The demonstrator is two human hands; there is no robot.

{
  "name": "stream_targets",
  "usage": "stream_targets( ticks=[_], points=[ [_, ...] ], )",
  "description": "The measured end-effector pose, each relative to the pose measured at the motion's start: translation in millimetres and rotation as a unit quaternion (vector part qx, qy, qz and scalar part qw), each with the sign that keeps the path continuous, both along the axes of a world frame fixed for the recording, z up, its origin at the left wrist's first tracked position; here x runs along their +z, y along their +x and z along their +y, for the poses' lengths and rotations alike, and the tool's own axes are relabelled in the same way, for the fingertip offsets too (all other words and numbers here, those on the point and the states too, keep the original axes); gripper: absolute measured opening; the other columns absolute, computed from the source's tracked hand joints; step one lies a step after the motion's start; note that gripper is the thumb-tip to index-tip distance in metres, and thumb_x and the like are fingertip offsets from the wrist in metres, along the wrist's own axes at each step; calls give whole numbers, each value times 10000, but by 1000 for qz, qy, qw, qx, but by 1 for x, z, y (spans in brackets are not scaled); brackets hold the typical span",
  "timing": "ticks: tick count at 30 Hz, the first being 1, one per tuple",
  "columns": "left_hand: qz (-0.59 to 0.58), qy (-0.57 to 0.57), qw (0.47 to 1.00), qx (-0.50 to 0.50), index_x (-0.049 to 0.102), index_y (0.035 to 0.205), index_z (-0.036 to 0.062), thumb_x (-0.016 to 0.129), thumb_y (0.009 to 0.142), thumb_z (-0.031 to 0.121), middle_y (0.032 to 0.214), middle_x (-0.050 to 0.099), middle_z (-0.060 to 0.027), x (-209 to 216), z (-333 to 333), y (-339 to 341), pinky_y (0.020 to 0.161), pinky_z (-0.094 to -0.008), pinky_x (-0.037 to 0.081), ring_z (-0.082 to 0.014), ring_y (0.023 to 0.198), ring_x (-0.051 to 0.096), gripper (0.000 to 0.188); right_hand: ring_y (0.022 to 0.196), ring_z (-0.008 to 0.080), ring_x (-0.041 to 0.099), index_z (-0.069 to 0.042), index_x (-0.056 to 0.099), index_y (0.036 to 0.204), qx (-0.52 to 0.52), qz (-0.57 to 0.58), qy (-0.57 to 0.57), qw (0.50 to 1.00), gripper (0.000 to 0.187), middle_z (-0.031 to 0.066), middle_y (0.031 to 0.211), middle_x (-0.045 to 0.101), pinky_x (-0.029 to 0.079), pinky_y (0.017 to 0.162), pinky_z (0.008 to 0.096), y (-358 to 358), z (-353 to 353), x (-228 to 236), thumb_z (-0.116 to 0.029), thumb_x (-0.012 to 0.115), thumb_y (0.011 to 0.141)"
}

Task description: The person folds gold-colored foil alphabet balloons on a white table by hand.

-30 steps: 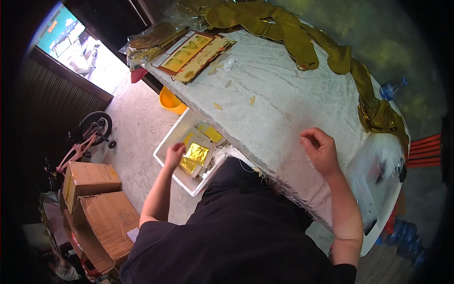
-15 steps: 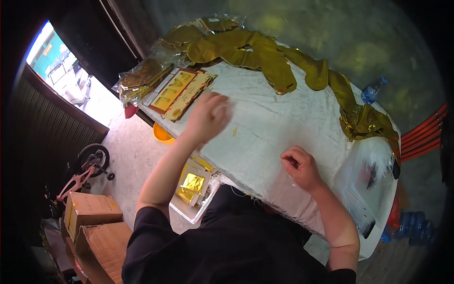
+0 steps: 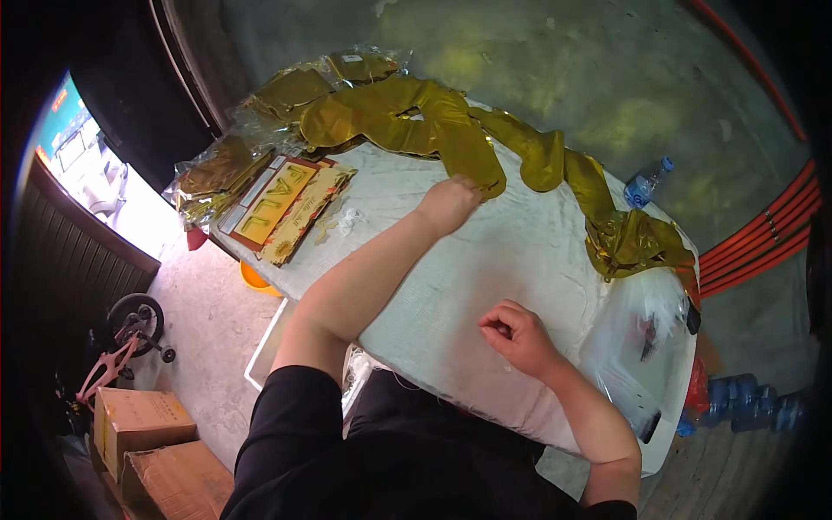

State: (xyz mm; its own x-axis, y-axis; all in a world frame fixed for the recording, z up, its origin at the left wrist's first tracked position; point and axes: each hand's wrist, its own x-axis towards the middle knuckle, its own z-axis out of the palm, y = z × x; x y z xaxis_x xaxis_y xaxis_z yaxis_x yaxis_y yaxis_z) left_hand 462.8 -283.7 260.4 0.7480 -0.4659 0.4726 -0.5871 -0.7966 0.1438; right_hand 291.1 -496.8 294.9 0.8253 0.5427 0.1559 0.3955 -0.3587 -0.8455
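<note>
My left hand (image 3: 451, 206) is stretched out to the lower end of a flat gold foil balloon (image 3: 470, 154), its fingers closed at the edge; the fingertips are partly hidden. Nearer to me, my right hand (image 3: 522, 338) hovers low over the white-covered table (image 3: 407, 303) with fingers curled; whatever they hold, if anything, cannot be made out. A small crumpled clear-white scrap (image 3: 350, 221) and a little yellow piece (image 3: 325, 232) lie beside flat printed cards (image 3: 282, 205) at the table's left.
Packets of folded gold foil (image 3: 227, 166) are heaped at the far left. More gold foil (image 3: 641, 238) trails to the right, near a small water bottle (image 3: 648, 184) and clear plastic bags (image 3: 628, 347). Cardboard boxes (image 3: 143, 425) and a pink bike (image 3: 113, 360) stand left on the floor.
My left hand has moved right and away from me to the foil balloon's end. The crumpled scrap now lies on the table where it was not visible before. My right hand stays curled.
</note>
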Motion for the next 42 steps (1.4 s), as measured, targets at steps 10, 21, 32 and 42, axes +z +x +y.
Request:
stream_targets(
  ticks=[10, 21, 32, 42],
  points=[
    [184, -333, 922, 69, 587, 737, 35, 777, 721, 186, 691, 595, -111, 3, 7, 5, 595, -320, 470, -225, 617, 573, 243, 816, 203, 599, -23, 595, 998, -116, -119, -145, 975, 214, 102, 962, 608, 478, 748, 296, 121, 33, -2, -112, 612, 805],
    [6, -587, 803, 104, 532, 853, 50, 634, 886, 163, 637, 560, -22, 11, 48, 38, 483, -222, 420, -80, 529, 513, 156, 1408, 268, 179, -96, 310, 1429, -115, -183, -304, 928, 589, 113, 1516, 228, 130, 1140, 450, 168, 68, -38, -379, 450, 931],
    [-355, -457, 814, 52, 544, 870, 5, 551, 929, 153, 741, 533, -34, 293, 138, 49, 658, -258, 417, -105, 707, 482, 159, 1404, 280, 186, -92, 301, 1428, -117, -197, -308, 923, 593, 126, 1506, 242, 146, 1133, 458, 167, 68, -38, -362, 466, 926],
    [-121, -105, 984, -73, 573, 806, 99, 678, 796, 226, 641, 587, -90, 197, -10, -70, 497, -372, 465, -280, 550, 579, 165, 1215, 313, 469, -32, 467, 1290, -115, -1, 48, 992, 460, 163, 1297, 510, 374, 1002, 414, 163, 42, -32, -332, 443, 942]
  ],
)
